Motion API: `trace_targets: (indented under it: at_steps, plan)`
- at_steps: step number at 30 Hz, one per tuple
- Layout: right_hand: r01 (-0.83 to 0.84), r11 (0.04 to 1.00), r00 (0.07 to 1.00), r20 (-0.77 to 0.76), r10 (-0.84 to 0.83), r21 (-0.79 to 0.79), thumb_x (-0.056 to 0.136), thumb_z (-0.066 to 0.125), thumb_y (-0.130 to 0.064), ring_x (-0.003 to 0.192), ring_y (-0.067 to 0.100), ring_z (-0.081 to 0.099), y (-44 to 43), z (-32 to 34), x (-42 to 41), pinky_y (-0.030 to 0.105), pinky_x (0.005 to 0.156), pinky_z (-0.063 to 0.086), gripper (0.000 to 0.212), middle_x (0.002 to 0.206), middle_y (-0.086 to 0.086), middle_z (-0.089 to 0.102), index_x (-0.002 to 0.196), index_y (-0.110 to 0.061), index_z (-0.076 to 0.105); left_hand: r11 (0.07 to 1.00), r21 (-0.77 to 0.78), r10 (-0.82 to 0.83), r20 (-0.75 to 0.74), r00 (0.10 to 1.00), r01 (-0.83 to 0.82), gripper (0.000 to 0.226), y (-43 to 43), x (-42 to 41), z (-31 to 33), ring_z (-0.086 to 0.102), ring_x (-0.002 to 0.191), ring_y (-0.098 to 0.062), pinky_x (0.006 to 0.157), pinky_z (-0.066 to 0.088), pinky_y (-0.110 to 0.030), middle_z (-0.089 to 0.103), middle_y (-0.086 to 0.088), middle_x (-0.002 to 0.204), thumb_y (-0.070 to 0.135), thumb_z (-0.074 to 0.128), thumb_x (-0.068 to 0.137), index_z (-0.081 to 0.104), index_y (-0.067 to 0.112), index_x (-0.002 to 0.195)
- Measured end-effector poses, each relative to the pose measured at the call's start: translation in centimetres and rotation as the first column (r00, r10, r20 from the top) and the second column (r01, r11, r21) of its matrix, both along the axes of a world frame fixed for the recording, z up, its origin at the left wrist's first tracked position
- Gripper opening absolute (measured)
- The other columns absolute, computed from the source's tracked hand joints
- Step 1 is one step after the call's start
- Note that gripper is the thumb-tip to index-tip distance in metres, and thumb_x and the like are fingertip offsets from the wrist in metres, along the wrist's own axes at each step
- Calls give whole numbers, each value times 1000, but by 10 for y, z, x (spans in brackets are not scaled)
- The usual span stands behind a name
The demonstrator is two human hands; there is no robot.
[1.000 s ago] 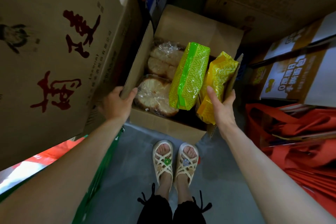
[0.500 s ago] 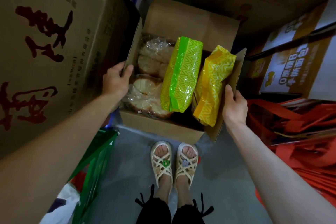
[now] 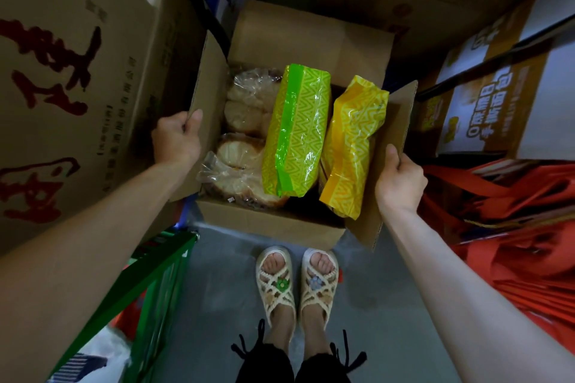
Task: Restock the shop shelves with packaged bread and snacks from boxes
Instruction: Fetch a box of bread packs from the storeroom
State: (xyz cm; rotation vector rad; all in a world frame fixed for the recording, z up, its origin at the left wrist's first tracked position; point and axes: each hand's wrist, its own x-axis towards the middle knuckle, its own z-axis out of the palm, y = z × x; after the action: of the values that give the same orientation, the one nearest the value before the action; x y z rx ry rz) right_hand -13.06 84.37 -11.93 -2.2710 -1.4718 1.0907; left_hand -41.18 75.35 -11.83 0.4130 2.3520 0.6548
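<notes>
An open brown cardboard box [image 3: 270,221] is seen just in front of the feet, squeezed between bigger cartons. It cannot be told if it sits on the grey floor [image 3: 217,305] or is held up a little. Inside it, two clear plastic bags of round bread [image 3: 245,96] are packed on the left side. A shiny green packet with a zigzag pattern [image 3: 295,130] and a shiny yellow packet with the same pattern [image 3: 351,146] are stood on end on the right, and they stick out over the top. No name can be read on either packet.

The left side flap is gripped by the left hand [image 3: 177,140], with the thumb on top and the fingers curled round the edge. The right side flap is gripped the same way by the right hand [image 3: 399,180]. The box is probably held by both flaps so that it can be lifted or pulled out and carried to the shelves.

On the left, a tall brown carton [image 3: 77,87] is marked with big red Chinese letters. On the right, a brown and white carton [image 3: 497,96] is printed with white Chinese writing that starts with a "0". Red cloth bags [image 3: 513,211] are piled below it, and a green basket [image 3: 149,274] is seen by the left arm. Cream sandals [image 3: 275,283] are worn on the feet.
</notes>
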Motion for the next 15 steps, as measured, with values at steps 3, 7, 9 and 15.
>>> trace_targets:
  at_steps: [3, 7, 9, 15]
  plan:
    - [-4, 1000, 1000, -1, 4, -11, 104, 39, -29, 106, 40, 53, 1, 18, 7, 32, 77, 31, 38, 93, 17, 62, 103, -2, 66, 1000, 2, 5, 9, 1000, -5, 33, -2, 7, 17, 40, 59, -7, 58, 33, -19, 41, 3, 67, 31, 45, 101, 47, 22, 70]
    - [-12, 1000, 1000, 27, 12, -14, 104, 39, -31, 109, 41, 51, -1, 45, 14, 36, 82, 34, 41, 106, 25, 64, 109, 0, 65, 999, 18, 30, 35, 999, -30, 33, -5, 22, 45, 38, 61, -1, 59, 32, -15, 42, 6, 69, 29, 46, 102, 46, 26, 69]
    - [-35, 999, 998, 52, 36, -10, 104, 38, -32, 108, 43, 51, -4, 70, 21, 38, 82, 35, 44, 106, 29, 62, 105, 5, 63, 998, 46, 43, 57, 997, -45, 34, -9, 29, 69, 35, 62, 3, 59, 31, -13, 39, 12, 71, 28, 46, 102, 39, 33, 69]
    - [-77, 997, 995, 67, 75, 20, 104, 39, -30, 102, 47, 52, -23, 140, 38, 39, 74, 29, 41, 100, 34, 61, 79, -2, 55, 999, 48, 12, 76, 997, -16, 35, -33, 43, 137, 39, 57, -9, 56, 32, -20, 40, 1, 64, 29, 46, 101, 48, 17, 69]
